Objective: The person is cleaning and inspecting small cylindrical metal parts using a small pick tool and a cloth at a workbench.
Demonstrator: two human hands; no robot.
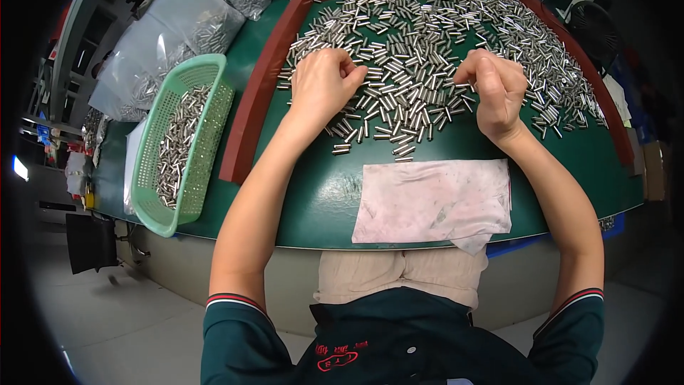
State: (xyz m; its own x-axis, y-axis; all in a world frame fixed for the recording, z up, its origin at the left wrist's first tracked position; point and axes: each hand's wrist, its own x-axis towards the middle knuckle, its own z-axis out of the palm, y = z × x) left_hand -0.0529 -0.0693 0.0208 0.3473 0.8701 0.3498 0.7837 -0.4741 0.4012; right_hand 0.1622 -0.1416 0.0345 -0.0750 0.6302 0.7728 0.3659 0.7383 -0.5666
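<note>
The metal pins lie past the pink cloth. Beyond its far corners, the left hand and right hand are curled; I can't tell if they grip anything. Pushing hard toward it could roll pins off the bench.

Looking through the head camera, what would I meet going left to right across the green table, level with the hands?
Green basket → left red-brown rail → left hand → right hand → right red-brown rail.
</note>
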